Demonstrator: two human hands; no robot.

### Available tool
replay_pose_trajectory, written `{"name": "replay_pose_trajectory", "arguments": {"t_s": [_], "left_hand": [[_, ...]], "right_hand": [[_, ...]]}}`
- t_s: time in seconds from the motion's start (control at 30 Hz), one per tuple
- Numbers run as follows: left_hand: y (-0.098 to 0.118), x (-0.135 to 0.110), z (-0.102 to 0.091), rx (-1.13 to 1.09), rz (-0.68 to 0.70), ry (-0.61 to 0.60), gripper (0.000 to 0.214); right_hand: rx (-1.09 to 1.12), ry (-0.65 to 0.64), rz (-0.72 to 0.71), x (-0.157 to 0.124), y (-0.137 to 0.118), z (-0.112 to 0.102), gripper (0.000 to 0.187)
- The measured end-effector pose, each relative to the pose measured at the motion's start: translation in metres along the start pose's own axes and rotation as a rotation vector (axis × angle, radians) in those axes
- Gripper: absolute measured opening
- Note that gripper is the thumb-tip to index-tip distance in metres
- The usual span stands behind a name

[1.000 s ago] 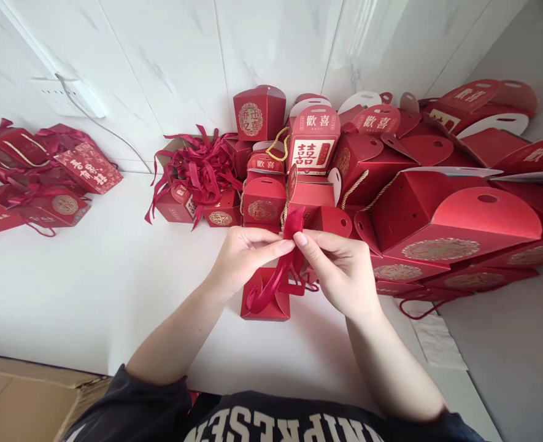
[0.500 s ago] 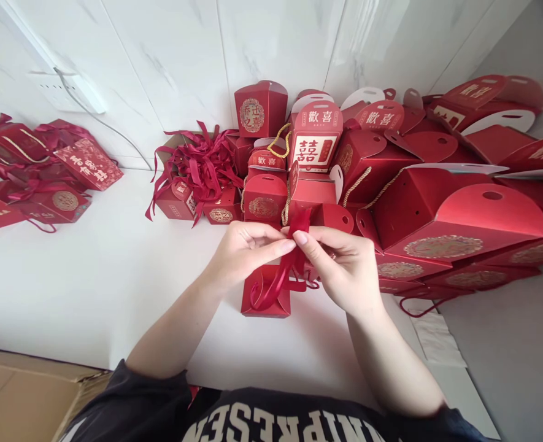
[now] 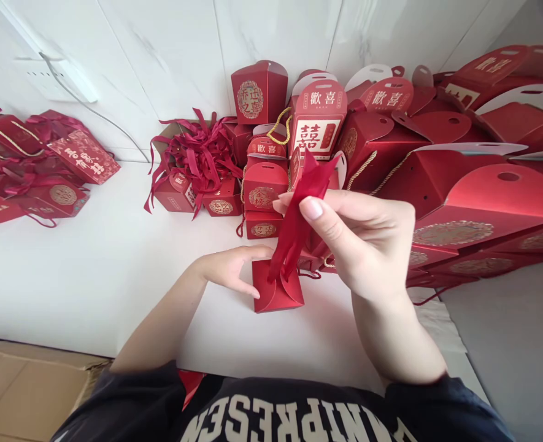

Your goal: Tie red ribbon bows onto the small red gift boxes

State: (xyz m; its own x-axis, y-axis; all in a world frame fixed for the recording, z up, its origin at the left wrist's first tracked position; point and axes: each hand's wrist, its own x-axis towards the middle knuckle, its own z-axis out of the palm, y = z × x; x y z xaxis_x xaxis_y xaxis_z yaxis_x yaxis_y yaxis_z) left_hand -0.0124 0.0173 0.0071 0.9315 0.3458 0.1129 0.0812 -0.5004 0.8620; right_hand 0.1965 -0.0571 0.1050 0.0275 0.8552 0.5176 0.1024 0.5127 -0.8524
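A small red gift box [image 3: 278,299] with curved, interlocking top flaps stands on the white table in front of me. A dark red ribbon [image 3: 294,236] rises from its top. My right hand [image 3: 363,239] pinches the upper part of the ribbon between thumb and fingers, holding it taut above the box. Around the left side of the box lies my left hand [image 3: 229,270], thumb at the front edge and fingers at the back edge, gripping it.
Behind the hands stand stacked red gift boxes [image 3: 496,209], reaching to the right wall. Loose ribbons [image 3: 207,153] heap over boxes at centre left. More ribboned boxes [image 3: 50,196] sit far left. A cardboard carton [image 3: 27,387] is at lower left.
My left hand has let go of the ribbon and moved down to the box. My right hand has lifted the ribbon up and right, drawing it straight. The box has shifted slightly right.
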Motion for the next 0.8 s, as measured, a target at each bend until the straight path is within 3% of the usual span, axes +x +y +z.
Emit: {"name": "replay_pose_trajectory", "arguments": {"t_s": [0.27,0.4,0.6,0.7,0.8], "left_hand": [[-0.008,0.012,0.022,-0.092,0.021,0.176,0.046],[-0.010,0.016,0.033,-0.220,-0.007,0.146,0.056],[-0.029,0.014,0.045,-0.406,-0.028,0.197,0.050],[-0.032,0.014,0.045,-0.397,-0.015,0.221,0.039],[-0.031,0.015,0.041,-0.324,-0.021,0.171,0.021]], "right_hand": [[0.057,-0.056,0.081,-0.006,0.012,0.004,0.015],[0.105,0.031,0.011,-0.007,0.010,0.002,0.013],[0.099,0.144,0.009,-0.011,0.011,0.005,0.021],[0.085,0.113,-0.018,-0.012,0.008,0.003,0.018],[0.023,0.056,-0.015,-0.012,0.003,-0.002,0.016]]}}
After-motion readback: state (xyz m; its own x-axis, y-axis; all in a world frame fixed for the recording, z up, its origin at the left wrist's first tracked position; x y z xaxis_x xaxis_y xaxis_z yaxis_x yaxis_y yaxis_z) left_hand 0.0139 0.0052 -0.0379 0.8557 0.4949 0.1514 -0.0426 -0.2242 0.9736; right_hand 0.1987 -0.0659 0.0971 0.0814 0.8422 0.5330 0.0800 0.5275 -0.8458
